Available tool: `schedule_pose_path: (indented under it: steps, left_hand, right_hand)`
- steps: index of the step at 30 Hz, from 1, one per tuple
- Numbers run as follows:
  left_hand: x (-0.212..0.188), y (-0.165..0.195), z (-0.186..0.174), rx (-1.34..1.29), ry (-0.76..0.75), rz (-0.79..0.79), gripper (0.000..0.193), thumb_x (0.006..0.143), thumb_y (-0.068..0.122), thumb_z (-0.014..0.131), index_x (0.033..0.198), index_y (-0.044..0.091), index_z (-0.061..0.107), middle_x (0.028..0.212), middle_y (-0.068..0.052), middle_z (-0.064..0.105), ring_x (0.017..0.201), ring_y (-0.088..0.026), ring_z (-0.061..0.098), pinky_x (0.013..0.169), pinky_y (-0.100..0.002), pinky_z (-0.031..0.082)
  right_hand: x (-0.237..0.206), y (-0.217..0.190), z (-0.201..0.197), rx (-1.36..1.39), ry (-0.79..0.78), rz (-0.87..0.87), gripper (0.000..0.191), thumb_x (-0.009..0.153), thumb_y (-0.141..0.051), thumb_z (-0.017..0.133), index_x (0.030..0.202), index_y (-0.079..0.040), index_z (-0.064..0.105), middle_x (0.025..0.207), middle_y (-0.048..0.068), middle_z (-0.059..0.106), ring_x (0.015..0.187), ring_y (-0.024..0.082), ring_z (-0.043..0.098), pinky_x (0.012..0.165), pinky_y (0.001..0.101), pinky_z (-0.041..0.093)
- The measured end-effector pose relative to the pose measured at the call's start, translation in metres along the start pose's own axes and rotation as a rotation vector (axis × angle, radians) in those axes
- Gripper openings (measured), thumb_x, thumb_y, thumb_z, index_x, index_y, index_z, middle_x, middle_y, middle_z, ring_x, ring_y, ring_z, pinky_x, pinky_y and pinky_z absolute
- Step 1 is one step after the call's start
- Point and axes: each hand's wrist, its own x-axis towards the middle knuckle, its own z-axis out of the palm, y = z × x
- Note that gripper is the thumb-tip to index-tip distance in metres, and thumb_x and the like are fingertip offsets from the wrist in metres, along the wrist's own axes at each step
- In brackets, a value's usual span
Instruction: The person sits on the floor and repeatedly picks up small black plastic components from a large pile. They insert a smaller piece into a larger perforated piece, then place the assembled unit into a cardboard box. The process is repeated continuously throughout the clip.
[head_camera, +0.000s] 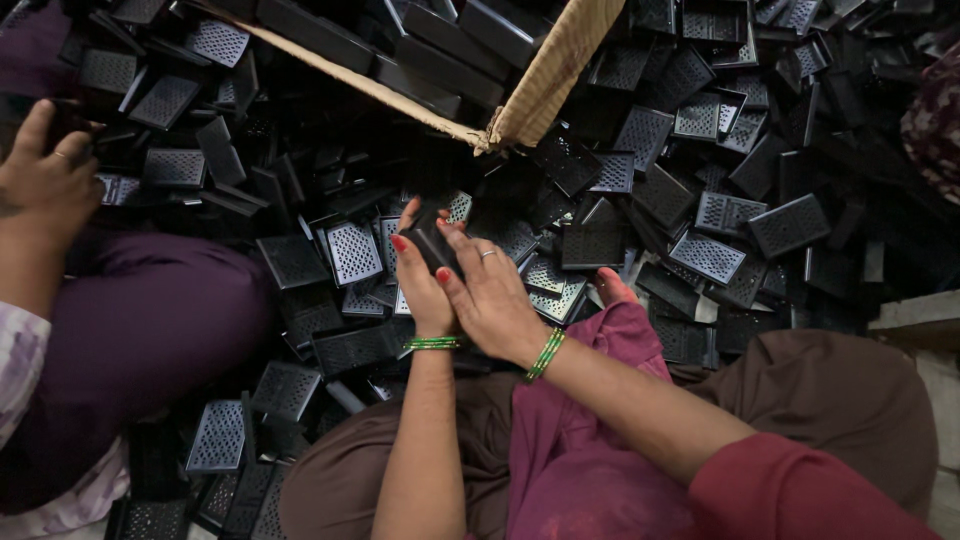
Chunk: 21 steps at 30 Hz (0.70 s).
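Gripping one black perforated plastic panel (432, 243) together, the left hand (425, 290) and right hand (490, 295) risk dropping it into the surrounding heap of panels (700, 215) if fingers slip.

Dim overall, soft diffuse light, no hard shadows. Black plastic grilles (706, 256) soak up light; the pile goes near-black toward the top right and right edge, detail lost there. Pale sheen on perforated faces near the centre, mild glare only. Hands (462, 285) reasonably sharp and best lit. Cardboard box edge (545, 80) is the brightest patch. Wide-angle bending at the edges; the corners are soft and slightly smeared.
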Motion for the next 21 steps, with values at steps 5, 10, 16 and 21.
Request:
schedule_pose_path:
  steps: [5,10,16,21]
  left_hand:
    - [0.0,0.007,0.005,0.097,-0.001,0.01,0.076,0.106,0.063,0.035,0.152,0.003,0.042,0.125,-0.014,0.064,0.111,-0.025,0.067,0.101,-0.038,0.055]
    - [0.0,0.011,0.006,0.068,-0.011,-0.009,0.076,0.106,0.063,0.035,0.153,0.003,0.041,0.125,-0.014,0.063,0.111,-0.026,0.067,0.1,-0.04,0.056]
    - [-0.002,0.006,0.01,0.004,0.003,-0.022,0.077,0.106,0.063,0.034,0.154,0.004,0.038,0.129,-0.014,0.06,0.118,-0.028,0.065,0.106,-0.041,0.052]
    - [-0.003,0.007,0.012,0.029,0.015,0.003,0.077,0.106,0.064,0.034,0.154,0.004,0.038,0.129,-0.015,0.06,0.119,-0.028,0.065,0.107,-0.041,0.052]
  right_hand:
    - [0.003,0.0,-0.005,0.127,-0.014,0.035,0.053,0.112,-0.036,0.044,0.157,-0.009,0.039,0.131,0.022,0.056,0.12,0.04,0.056,0.107,0.0439,0.044]
    - [0.003,0.001,-0.004,0.106,-0.048,0.076,0.056,0.11,-0.039,0.045,0.16,-0.016,0.038,0.12,0.019,0.056,0.112,0.035,0.056,0.102,0.0409,0.046]
    - [0.003,0.006,0.0,0.198,-0.066,0.041,0.058,0.111,-0.04,0.043,0.162,-0.015,0.033,0.124,0.02,0.052,0.112,0.034,0.054,0.103,0.0403,0.045]
    - [0.003,0.008,0.004,0.27,-0.088,0.086,0.058,0.111,-0.039,0.044,0.163,-0.015,0.034,0.126,0.019,0.05,0.113,0.032,0.053,0.105,0.0391,0.044]
